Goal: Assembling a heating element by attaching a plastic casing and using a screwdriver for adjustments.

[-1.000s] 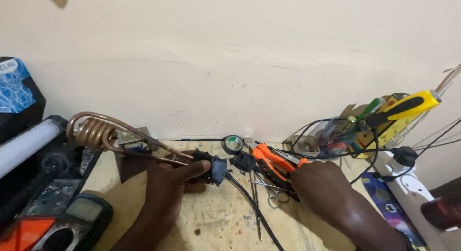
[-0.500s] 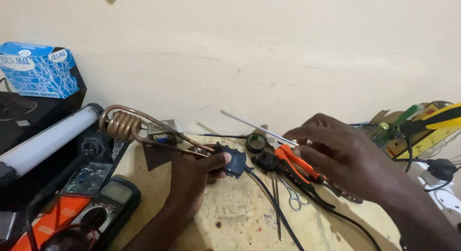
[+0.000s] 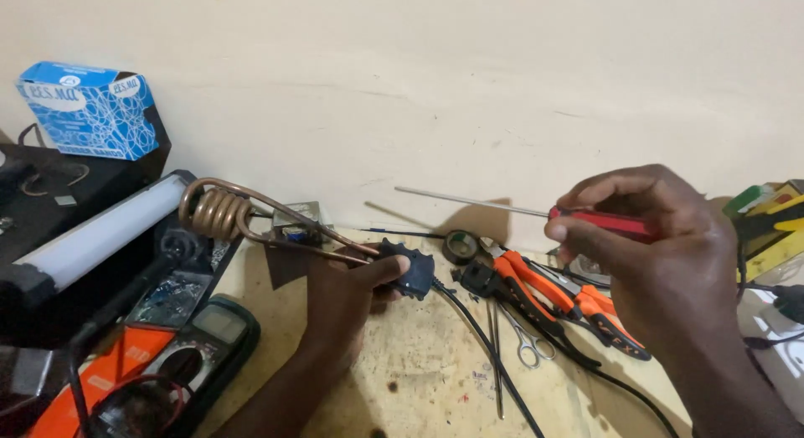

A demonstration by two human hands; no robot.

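Raised since a moment ago, the right hand [image 3: 662,254] now pinches a red-handled screwdriver [image 3: 536,210] above the orange pliers [image 3: 557,297]. Left hand [image 3: 347,291] grips the copper immersion heater [image 3: 276,229] by its black handle on the surface [image 3: 419,379].

Copper coil heater [image 3: 251,220] with black handle lying on workbench, red-handled screwdriver [image 3: 536,210] raised, shaft horizontal

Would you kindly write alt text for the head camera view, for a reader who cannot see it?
A person's right hand lifts a red-handled screwdriver while the left hand grips the black handle of a copper heating coil on a wooden bench. Orange pliers lie between them.
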